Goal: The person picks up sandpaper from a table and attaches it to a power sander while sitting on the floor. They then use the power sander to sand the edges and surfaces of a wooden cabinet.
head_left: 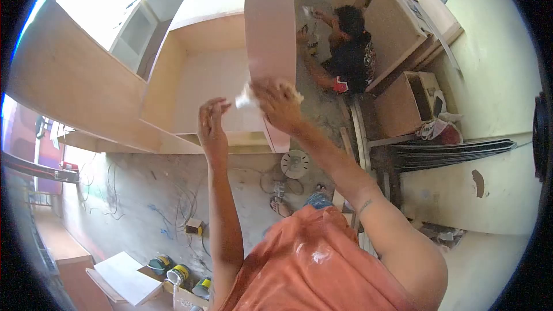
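My right hand [276, 103] is closed on a crumpled white cloth [245, 99], held against the pinkish cabinet door [271, 29]. Part of the cloth pokes out on both sides of the fingers, slightly blurred. To the left, my left hand [213, 124] is raised in front of the cabinet's opening, its fingers loosely bent with nothing visible in them. Behind both hands stands the pale wooden cabinet [210, 72], its inside showing. A second curved wooden panel [69, 75] spreads out on its left side.
Another person [351, 52] crouches beyond the door on the right. Cardboard box [403, 103] and dark strips [443, 154] lie along the right wall. On the floor are a round white lid [295, 164], cables, a small box [194, 226] and paint cans [178, 273].
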Demonstrator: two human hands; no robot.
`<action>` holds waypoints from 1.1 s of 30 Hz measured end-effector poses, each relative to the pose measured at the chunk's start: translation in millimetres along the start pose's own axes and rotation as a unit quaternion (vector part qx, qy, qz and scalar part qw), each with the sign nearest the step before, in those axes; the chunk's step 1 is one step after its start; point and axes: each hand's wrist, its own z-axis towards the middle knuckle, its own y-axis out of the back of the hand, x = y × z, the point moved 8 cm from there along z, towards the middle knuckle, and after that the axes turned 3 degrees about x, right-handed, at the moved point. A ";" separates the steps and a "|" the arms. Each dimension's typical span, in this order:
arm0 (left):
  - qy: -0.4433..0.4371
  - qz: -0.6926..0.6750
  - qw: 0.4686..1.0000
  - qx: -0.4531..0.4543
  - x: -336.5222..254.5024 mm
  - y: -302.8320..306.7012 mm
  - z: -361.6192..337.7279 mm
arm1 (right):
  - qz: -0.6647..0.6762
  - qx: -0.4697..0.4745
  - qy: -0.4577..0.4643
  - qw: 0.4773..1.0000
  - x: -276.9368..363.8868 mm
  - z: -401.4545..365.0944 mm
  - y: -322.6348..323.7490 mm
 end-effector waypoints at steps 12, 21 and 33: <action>-0.382 0.414 0.823 0.079 -145.8 -135.1 45.5 | 0.710 -0.348 -0.512 0.335 -90.5 -608.8 -31.3; -0.359 0.446 0.812 -0.114 -50.2 -189.4 38.3 | 0.438 -0.392 -0.782 0.207 -72.1 -849.6 -42.2; 0.115 0.511 0.851 -0.022 187.1 -104.9 -120.2 | 0.504 -0.458 -0.705 0.198 -462.8 -706.2 -33.4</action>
